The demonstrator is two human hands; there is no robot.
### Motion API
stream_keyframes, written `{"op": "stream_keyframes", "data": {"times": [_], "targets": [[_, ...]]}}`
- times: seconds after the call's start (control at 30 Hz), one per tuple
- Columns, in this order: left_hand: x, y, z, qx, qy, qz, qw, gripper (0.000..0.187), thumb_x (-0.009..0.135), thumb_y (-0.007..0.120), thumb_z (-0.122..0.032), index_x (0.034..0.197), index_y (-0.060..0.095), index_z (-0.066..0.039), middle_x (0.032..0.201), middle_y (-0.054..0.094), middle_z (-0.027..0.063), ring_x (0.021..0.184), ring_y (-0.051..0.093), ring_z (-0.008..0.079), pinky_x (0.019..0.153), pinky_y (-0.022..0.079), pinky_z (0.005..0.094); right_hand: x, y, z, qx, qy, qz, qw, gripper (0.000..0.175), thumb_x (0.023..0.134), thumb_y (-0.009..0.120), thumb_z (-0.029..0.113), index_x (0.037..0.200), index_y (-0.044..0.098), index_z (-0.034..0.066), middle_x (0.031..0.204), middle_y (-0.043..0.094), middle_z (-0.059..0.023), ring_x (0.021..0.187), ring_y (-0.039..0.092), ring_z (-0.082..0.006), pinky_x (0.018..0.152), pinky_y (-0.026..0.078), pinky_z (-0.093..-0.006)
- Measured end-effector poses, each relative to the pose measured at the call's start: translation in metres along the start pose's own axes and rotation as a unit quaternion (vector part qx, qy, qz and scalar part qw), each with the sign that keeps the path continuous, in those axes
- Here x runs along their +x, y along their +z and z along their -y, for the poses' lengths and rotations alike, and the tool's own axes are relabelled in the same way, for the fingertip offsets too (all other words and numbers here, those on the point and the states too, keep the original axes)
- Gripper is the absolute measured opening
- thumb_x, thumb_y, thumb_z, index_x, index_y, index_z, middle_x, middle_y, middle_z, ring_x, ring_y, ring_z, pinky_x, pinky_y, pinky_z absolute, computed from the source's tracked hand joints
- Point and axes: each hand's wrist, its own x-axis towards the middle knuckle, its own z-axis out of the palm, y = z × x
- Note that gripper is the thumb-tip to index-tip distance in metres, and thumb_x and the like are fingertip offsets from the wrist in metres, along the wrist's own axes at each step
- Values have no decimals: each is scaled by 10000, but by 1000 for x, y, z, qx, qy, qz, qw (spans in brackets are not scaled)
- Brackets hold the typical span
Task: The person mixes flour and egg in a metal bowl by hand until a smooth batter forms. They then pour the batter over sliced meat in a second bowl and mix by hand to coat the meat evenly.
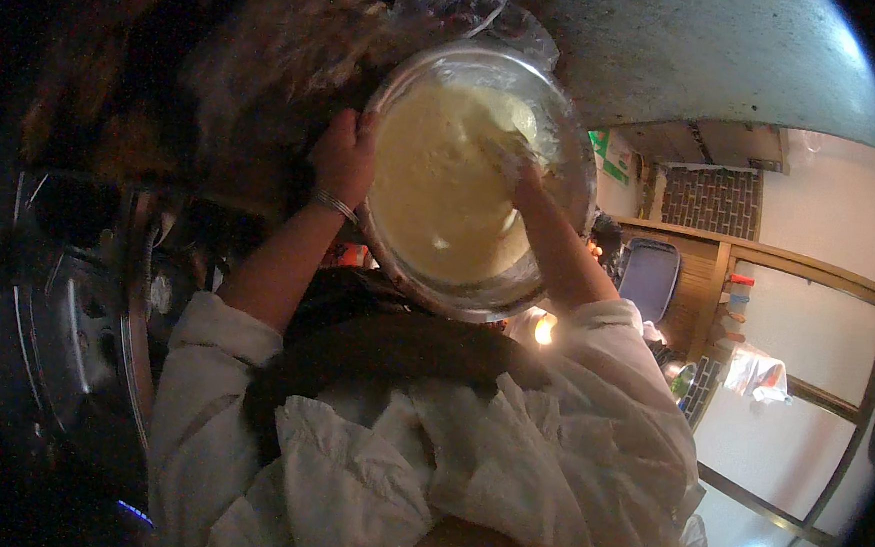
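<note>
A wide metal bowl (574,150) with a pale yellow, batter-like mixture (435,183) in it is held out before me, its open top facing my view. My left hand (347,159) grips the bowl's left rim, thumb at the edge; a thin metal bangle (336,206) circles that wrist. Inside the bowl, at the right part of the mixture, is my right hand (522,173). Its fingers are blurred and coated, partly sunk in the mixture, so their pose is unclear. A smooth pale patch (518,117) shows near the bowl's upper right wall.
Clear plastic sheeting (483,17) lies just beyond the bowl. A bright yellow light (545,330) glows near my right forearm. Shiny metal surfaces (77,327) stand in the dark at left. To the right are a grey-purple tray (649,279) and a wood-framed partition (719,279).
</note>
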Motion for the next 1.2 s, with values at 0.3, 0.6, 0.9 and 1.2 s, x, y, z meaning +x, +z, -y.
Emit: {"op": "stream_keyframes", "data": {"times": [0.3,0.6,0.9,1.2], "targets": [[6,1,0,16,-8,4,1000,376,871,461,-390,813,493,-20,772,558,234,732,531,429,619,405,484,-57,102,-25,-289,-360,203,864,385,875,480,318,1168,482,68,1145,532,-65,943,532,-202,821,463,-317],[8,4,4,59,-48,35,997,368,871,451,-389,860,502,-25,810,573,234,765,543,428,643,420,489,-136,-1,51,-102,80,231,964,526,794,593,300,1210,433,20,1099,551,-85,915,553,-200,746,483,-320],[12,-3,-1,68,-24,51,996,353,876,450,-365,845,497,-17,812,564,241,761,534,434,648,421,489,31,23,99,-258,-67,138,954,413,858,516,309,1172,480,43,1096,534,-72,962,520,-197,803,444,-311],[9,3,10,74,-4,47,996,338,876,454,-341,848,496,-7,836,552,251,784,521,446,653,405,501,78,135,16,-542,-210,259,772,294,798,519,205,1061,557,79,1038,551,-67,967,516,-229,816,430,-332]]}}
